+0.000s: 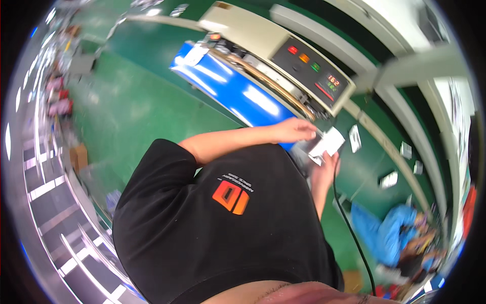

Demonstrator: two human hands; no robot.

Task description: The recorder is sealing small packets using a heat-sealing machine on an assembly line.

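Note:
A small white packet is held in front of me, just off the right end of the blue conveyor belt. Its lower edge rests in the fingers of my right hand, which are closed on it. From the other side my left hand reaches across, its fingertips pinched at a thin pale edge by the packet's upper left. Some greyish, see-through material shows below the left hand, too blurred to make out. Behind the belt stands a beige band sealer with lit buttons and a red and green display.
Several white packets lie spread on the green worktop to the right. Another white piece sits at the belt's far left end. A black cable hangs down beside my right arm. A person in blue is at the lower right.

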